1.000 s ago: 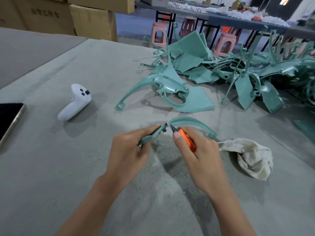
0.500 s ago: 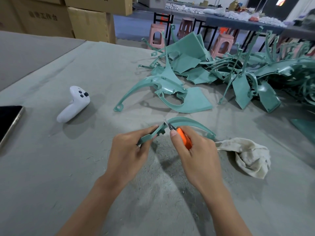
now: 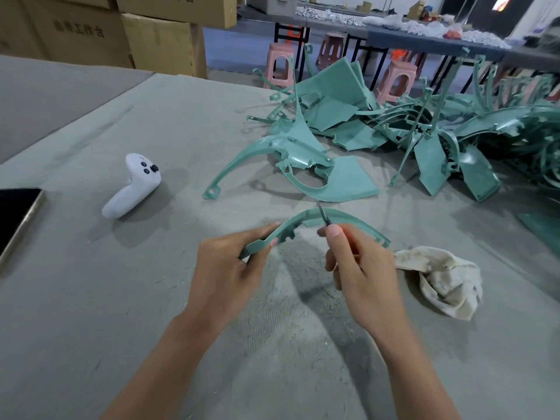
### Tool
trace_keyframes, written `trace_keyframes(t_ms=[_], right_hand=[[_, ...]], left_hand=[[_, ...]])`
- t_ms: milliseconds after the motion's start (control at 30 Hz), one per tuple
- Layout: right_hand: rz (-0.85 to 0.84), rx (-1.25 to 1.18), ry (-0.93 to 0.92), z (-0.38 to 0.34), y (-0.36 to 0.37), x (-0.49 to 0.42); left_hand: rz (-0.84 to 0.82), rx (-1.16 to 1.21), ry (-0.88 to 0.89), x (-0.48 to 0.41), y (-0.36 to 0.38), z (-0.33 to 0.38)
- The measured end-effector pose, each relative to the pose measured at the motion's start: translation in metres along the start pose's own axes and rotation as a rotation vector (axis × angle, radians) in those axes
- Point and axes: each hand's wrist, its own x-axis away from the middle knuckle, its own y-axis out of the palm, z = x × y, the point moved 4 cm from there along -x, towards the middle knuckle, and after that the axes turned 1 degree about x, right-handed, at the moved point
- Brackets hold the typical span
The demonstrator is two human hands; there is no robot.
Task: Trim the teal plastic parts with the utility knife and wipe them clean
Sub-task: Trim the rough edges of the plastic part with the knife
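My left hand point(image 3: 225, 269) grips the left end of a curved teal plastic part point(image 3: 342, 219), an arc held just above the grey felt table point(image 3: 91, 298). My right hand point(image 3: 360, 268) holds the utility knife point(image 3: 324, 218); its blade points up and lies against the top of the arc. The knife's orange handle is almost fully hidden in my fist. A crumpled white cloth point(image 3: 445, 283) lies on the table just right of my right hand. Fine plastic shavings dust the felt under my hands.
A big heap of teal parts point(image 3: 394, 125) fills the far right, with one large part point(image 3: 303, 171) nearest me. A white game controller point(image 3: 133, 186) lies at left, a dark phone point(image 3: 15, 219) at the left edge. Cardboard boxes point(image 3: 151, 40) and pink stools point(image 3: 280, 62) stand beyond.
The knife blade has slid right along the arc, from near my left fingertips to its crown. My right hand has turned so the orange handle is now hidden. The part is tilted flatter.
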Motion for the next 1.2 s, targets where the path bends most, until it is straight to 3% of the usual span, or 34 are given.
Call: trace_keyframes(t_ms=[67, 233, 700, 867, 967, 1067, 1200], right_hand=[[-0.07, -0.063, -0.04, -0.007, 0.003, 0.002], [-0.121, 0.138, -0.132, -0.014, 0.006, 0.005], [-0.017, 0.293, -0.05, -0.014, -0.003, 0.002], [0.162, 0.445, 0.128, 0.017, -0.034, -0.006], [0.206, 0.396, 0.165, 0.025, -0.042, -0.004], [0.147, 0.298, 0.115, 0.016, -0.029, -0.003], [-0.011, -0.114, 0.127, 0.0, -0.011, -0.001]], left_hand=[[-0.016, -0.002, 0.006, 0.001, 0.001, -0.003], [-0.04, 0.021, 0.011, 0.003, 0.004, -0.009], [-0.064, -0.021, 0.057, 0.004, 0.005, -0.009], [0.003, -0.003, 0.055, 0.003, 0.0, -0.006], [0.004, 0.027, 0.044, 0.002, 0.001, -0.003], [-0.002, 0.059, 0.009, 0.003, 0.003, -0.004], [0.005, 0.072, -0.036, 0.004, 0.004, -0.009]])
